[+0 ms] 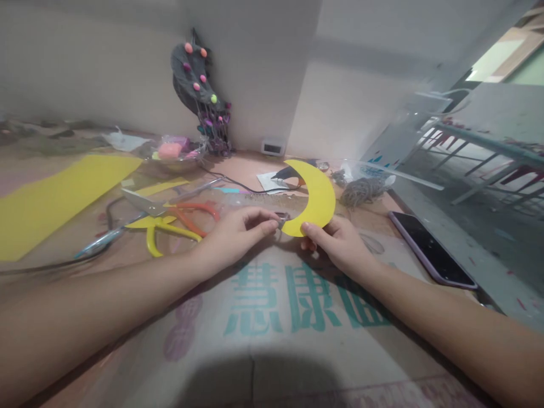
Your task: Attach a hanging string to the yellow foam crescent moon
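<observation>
A yellow paper crescent moon (322, 195) stands upright over the table, its horns pointing left. My right hand (340, 243) pinches its lower part between thumb and fingers. At the crescent's lower tip, my left hand (244, 235) is closed, thumb against fingers, on a small greyish thing too blurred to name. Left of that hand lie scissors with orange and yellow handles (187, 218), blades spread. A dark glue gun (293, 173) rests behind the crescent, partly covered by it. To its right sits a ball of grey yarn (361, 191).
A large yellow sheet (63, 198) lies at the left. Against the wall leans a grey crescent decoration with coloured pompoms (193, 79). A phone (431, 249) lies by the table's right edge. A pack of coloured pieces (174, 148) and a small display (272, 148) stand at the back.
</observation>
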`<action>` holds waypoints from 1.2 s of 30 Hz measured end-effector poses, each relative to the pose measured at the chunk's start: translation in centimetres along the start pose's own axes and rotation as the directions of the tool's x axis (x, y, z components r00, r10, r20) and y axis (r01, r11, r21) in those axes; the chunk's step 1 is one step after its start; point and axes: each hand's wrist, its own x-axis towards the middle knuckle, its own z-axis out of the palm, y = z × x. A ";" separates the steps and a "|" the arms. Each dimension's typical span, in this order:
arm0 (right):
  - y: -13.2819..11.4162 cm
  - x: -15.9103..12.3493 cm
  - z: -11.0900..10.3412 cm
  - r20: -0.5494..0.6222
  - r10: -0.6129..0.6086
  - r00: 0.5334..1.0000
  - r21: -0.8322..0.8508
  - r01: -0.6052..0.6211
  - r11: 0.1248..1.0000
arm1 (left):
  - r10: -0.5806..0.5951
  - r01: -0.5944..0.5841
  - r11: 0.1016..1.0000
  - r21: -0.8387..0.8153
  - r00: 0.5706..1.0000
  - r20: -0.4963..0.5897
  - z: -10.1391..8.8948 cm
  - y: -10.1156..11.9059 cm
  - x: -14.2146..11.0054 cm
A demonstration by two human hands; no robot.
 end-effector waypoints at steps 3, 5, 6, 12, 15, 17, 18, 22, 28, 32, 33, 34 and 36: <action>0.2 0.0 0.1 0.004 -0.083 0.997 0.012 0.083 0.997 | 0.012 -0.012 1.000 0.017 1.000 0.009 0.0 0.0 0.0; 0.5 0.1 0.1 -0.001 -0.214 0.977 -0.022 0.214 0.977 | 0.011 -0.011 1.000 -0.006 1.000 0.005 0.0 0.0 0.0; 0.7 0.1 0.2 -0.009 -0.286 0.958 -0.063 0.285 0.957 | 0.014 -0.014 1.000 -0.023 1.000 0.001 0.0 -0.1 0.0; 0.4 0.1 0.1 -0.033 -0.510 0.860 -0.305 0.477 0.825 | 0.063 -0.067 0.997 0.049 0.996 0.065 0.0 -0.2 0.0; 0.0 -0.1 0.2 0.061 -0.416 0.907 -0.171 0.420 0.891 | 0.053 -0.062 0.994 0.088 0.994 0.101 0.1 -0.2 0.0; 0.1 -0.1 0.3 0.101 -0.304 0.947 -0.081 0.313 0.946 | 0.042 -0.053 0.994 0.098 0.993 0.108 0.1 -0.1 -0.1; 0.1 -0.1 0.3 0.103 -0.274 0.956 -0.068 0.281 0.957 | 0.042 -0.053 0.993 0.103 0.993 0.108 0.2 -0.1 -0.1; 0.4 0.3 0.3 0.072 -0.313 0.947 -0.136 0.320 0.938 | 0.072 -0.088 0.989 0.118 0.989 0.130 0.2 0.3 -0.2; 0.3 0.5 0.4 0.014 -0.305 0.952 -0.201 0.301 0.932 | 0.096 -0.131 0.978 0.163 0.974 0.206 0.1 0.4 -0.2; 0.5 0.5 0.6 0.010 -0.301 0.954 -0.201 0.297 0.933 | 0.097 -0.142 0.974 0.175 0.965 0.242 -0.1 0.3 -0.2; 0.5 0.5 0.6 0.011 -0.299 0.954 -0.200 0.295 0.934 | 0.098 -0.144 0.975 0.171 0.963 0.252 -0.1 0.3 -0.2; 0.5 0.5 0.6 0.011 -0.296 0.955 -0.200 0.292 0.935 | 0.100 -0.146 0.975 0.166 0.961 0.259 -0.1 0.3 -0.2; 0.4 0.5 0.5 0.009 -0.295 0.955 -0.204 0.290 0.935 | 0.102 -0.147 0.977 0.155 0.959 0.266 -0.2 0.4 -0.1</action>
